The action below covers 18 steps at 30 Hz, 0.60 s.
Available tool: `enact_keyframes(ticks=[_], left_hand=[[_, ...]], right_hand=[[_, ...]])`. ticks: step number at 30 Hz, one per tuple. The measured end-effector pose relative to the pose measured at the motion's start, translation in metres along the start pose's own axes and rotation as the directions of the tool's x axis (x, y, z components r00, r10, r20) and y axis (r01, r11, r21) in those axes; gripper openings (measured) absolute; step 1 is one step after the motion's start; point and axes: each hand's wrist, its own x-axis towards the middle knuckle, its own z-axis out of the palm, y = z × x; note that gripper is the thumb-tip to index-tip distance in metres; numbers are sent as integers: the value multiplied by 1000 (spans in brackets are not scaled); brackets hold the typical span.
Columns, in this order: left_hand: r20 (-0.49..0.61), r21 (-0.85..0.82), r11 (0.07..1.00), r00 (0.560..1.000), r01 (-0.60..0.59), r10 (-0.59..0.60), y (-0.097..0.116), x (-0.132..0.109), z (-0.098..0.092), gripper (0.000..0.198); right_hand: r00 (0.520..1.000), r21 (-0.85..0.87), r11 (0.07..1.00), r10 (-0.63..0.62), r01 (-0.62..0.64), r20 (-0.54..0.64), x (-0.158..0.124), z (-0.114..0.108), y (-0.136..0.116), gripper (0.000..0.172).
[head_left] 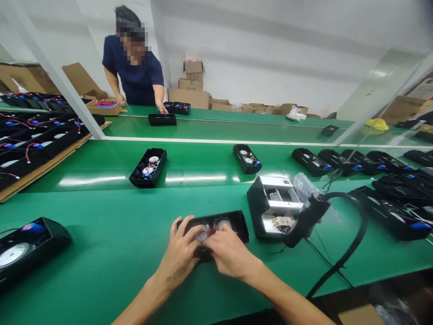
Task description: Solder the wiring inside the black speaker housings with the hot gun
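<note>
In front of me a black speaker housing (241, 225) lies on the green bench, its open side up, with two round silver speakers inside. My left hand (181, 250) grips its left end, fingers over the far edge and the index finger reaching in toward the left speaker (202, 234). My right hand (232, 253) is closed in a pinch over the middle of the housing, at a thin red wire (211, 231) between the speakers. The fingertips of both hands nearly meet there, and they partly hide the wire's ends.
Right of the housing stands a black-and-white machine (275, 203), with a black flexible hose (360, 225) beside it. More housings (149, 168) sit on the belt (199, 158) and at the right. A loaded cardboard tray (50, 164) is left. Across the bench, a person (135, 76) touches another housing.
</note>
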Motion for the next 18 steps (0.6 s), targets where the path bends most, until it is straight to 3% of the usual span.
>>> enact_keyframes(ticks=[7, 11, 18], left_hand=[[14, -9, 1000, 1000, 4, -4, -6, 4, 1, 27], [10, -8, 1000, 1000, 8, -8, -8, 4, 4, 27], [27, -87, 994, 997, 70, -67, -6, 9, 4, 36]], right_hand=[[984, 84, 990, 98, -111, 146, 17, -33, -5, 18], [987, 93, 993, 55, -69, 153, 22, -48, -5, 14], [988, 4, 998, 62, -63, 144, 12, -23, -7, 30]])
